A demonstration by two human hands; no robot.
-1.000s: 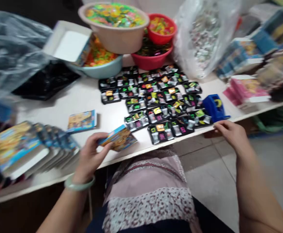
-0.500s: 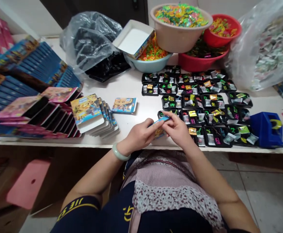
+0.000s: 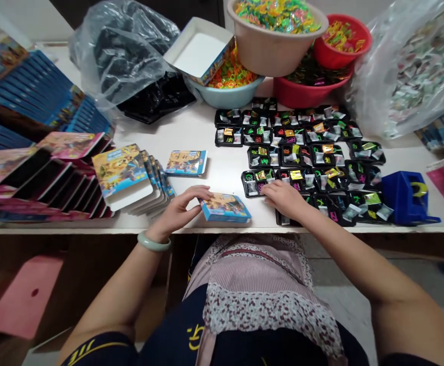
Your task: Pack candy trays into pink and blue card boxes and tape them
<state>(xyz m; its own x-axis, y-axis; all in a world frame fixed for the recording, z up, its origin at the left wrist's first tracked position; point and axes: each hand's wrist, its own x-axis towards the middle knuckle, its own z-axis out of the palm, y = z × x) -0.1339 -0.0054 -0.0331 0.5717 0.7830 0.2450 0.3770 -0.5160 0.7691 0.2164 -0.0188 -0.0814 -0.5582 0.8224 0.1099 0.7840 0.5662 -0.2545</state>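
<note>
Your left hand (image 3: pixel 182 211) has its grip parted, thumb and fingertips at the left end of the blue picture box (image 3: pixel 226 207), which lies flat near the desk's (image 3: pixel 141 134) front edge. Your right hand (image 3: pixel 287 199) reaches over a black tray (image 3: pixel 258 182); you can't tell whether its grip pinches anything, and your forearm covers parts of the front row. The clear bag (image 3: pixel 412 81) runs past the right edge; the beige basin's (image 3: pixel 270 53) heap is cut off above.

Wht tbl (image 3: pixel 191 132), grey flr (image 3: pixel 340 279) below
</note>
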